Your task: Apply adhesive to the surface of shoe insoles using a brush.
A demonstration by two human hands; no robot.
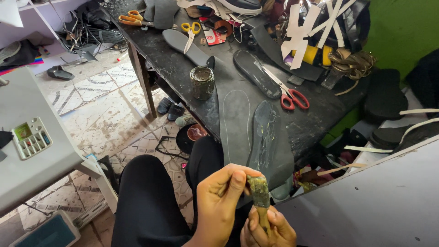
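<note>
As I sit at the bottom of the frame, my left hand [224, 201] pinches the crusted head of a glue brush [260, 195] while my right hand [267, 228] is closed around its handle. Just above, a glue-smeared sole [266, 135] lies on the black workbench [315, 123]; farther up stand a glue jar [201, 82] and red scissors [292, 97].

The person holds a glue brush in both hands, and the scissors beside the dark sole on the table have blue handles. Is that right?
Not quite. The head view shows the scissors beside the sole have red handles. The rest holds: left hand and right hand hold the brush.
</note>
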